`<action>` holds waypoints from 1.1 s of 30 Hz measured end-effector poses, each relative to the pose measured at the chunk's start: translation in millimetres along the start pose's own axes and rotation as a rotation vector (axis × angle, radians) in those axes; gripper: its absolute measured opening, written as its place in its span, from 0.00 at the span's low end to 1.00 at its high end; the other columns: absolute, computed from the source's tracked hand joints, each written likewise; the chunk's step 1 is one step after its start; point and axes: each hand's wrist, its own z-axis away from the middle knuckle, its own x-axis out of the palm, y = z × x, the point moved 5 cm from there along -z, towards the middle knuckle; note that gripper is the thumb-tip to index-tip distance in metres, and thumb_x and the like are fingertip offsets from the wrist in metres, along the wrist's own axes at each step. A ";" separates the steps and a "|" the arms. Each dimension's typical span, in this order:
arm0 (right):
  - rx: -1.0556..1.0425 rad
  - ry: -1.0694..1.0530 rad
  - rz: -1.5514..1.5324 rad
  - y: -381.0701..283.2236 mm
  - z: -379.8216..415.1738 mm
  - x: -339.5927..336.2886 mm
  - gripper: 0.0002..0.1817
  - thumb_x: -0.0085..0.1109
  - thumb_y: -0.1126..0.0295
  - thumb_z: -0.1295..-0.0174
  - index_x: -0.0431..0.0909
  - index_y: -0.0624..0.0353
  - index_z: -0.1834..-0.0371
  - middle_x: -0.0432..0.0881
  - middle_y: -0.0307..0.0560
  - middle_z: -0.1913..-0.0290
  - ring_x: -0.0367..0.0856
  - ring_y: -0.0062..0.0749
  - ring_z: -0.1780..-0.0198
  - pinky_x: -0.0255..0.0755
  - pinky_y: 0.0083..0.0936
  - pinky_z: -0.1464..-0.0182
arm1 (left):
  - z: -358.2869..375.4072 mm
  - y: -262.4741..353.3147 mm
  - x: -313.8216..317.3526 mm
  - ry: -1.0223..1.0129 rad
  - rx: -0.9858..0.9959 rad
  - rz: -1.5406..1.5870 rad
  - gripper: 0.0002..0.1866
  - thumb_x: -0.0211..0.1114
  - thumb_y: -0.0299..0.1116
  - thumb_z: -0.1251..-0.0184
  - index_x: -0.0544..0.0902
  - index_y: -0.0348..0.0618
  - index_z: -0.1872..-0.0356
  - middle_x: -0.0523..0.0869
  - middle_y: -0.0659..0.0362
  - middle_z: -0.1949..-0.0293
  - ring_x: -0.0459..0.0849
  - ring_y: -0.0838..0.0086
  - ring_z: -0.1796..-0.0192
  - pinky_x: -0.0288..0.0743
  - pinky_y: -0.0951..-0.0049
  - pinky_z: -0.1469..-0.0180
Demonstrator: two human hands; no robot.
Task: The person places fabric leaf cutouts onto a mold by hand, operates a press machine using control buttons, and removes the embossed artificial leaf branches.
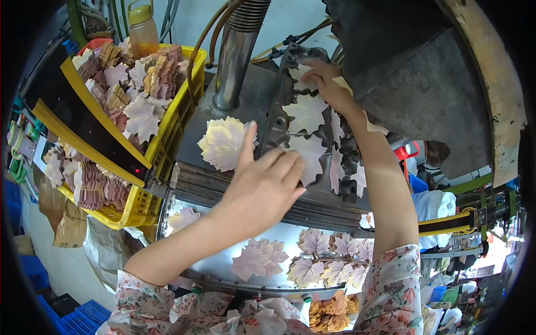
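Observation:
My left hand (pixel 267 187) is over the near left edge of a dark metal mould, its thumb stretched up and the other fingers apart, with nothing seen in it. Just left of the thumb lies a stack of pale leaf shapes (pixel 220 144) on the dark metal plate (pixel 192 131). My right hand (pixel 326 84) reaches to the far end of the mould (pixel 276 114), its fingers spread over a pale leaf piece. More pale leaf pieces (pixel 306 113) sit in the mould's hollows between the hands. Whether the right fingertips grip anything is unclear.
A yellow crate (pixel 181 106) full of leaf stacks and a bottle (pixel 143 33) stands at the left, behind a black and yellow bar (pixel 92 114). A metal column (pixel 231 67) rises behind the plate. Leaves (pixel 259 258) lie on the shiny near table. Dark sheeting (pixel 413 84) hangs at the right.

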 end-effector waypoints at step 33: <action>-0.033 -0.012 0.424 -82.1 78.8 -39.2 0.14 0.49 0.70 0.25 0.77 0.57 0.41 0.87 0.55 0.61 0.85 0.50 0.62 0.77 0.37 0.59 | 7.6 8.5 -16.8 0.063 -0.162 0.047 0.27 0.63 0.42 0.30 0.76 0.28 0.40 0.80 0.47 0.44 0.77 0.55 0.39 0.62 0.47 0.30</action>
